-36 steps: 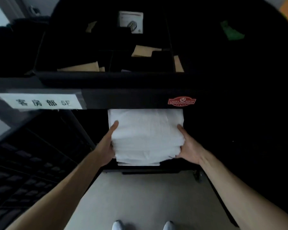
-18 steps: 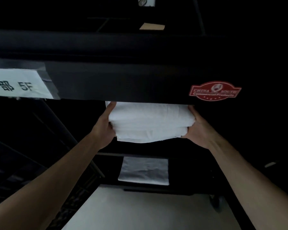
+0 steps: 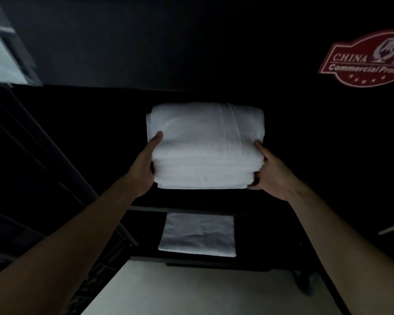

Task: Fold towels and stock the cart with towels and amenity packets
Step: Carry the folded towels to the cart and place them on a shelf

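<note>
Hands first: the left hand [image 3: 146, 165] grips the left end of a folded stack [image 3: 205, 146] of white towels, thumb laid on top and the other fingers hidden underneath; the right hand [image 3: 268, 172] holds the right end the same way, thumb along the upper edge and fingers tucked below. Both forearms reach forward from the bottom corners toward the stack.

Below the stack, and nearer the pale floor [image 3: 191, 292], a single folded towel [image 3: 198, 235] lies flat on a lower shelf of the cart [image 3: 214, 53]. A thin shelf edge runs between that towel and the stack. Whether the stack already rests on the shelf beneath it or hangs just above it cannot be told, as the bay is too dark.

Above the stack, the cart's dark upper panel fills the view, with a red maker's badge [image 3: 364, 60] up and to the right of the stack, and a pale label [image 3: 2, 55] up and to the left, blurred.

By my reading, the step in hand is stocking: the stack is being set into the middle bay. The next move seems to call for sliding it level and deeper, keeping the layers squared, then easing the fingers out from under it without dragging the bottom towel forward. No amenity packets are in view.
</note>
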